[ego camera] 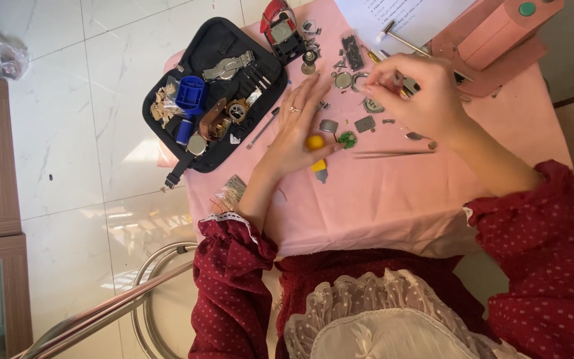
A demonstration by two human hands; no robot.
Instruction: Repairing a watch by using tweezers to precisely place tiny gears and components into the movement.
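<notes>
The left hand (297, 129) lies flat on the pink cloth of the table (380, 206), fingers stretched and a little spread, with a thin ring on one finger. It holds nothing; a small round yellow piece (314, 142) shows just at its thumb side, and I cannot tell if the hand touches it. The right hand (420, 93) is raised near the far edge of the table, its fingers pinched narrow together on something very small, too small to tell what it is.

Between and under the two hands lie small watch parts: a round metal ring (343, 80), a flat grey square plate (365, 123), a small green round part (347, 139). A pair of thin metal tweezers (393, 153) lies just beside the right wrist, pointing to the left hand.

At the far left corner of the table an open black fabric tool case (217, 93) hangs partly over the edge; it has a blue plastic holder (190, 94) and a metal watch bracelet (228, 66) inside. A white paper sheet (410, 16) and a pink box (499, 30) are at the far right edge
</notes>
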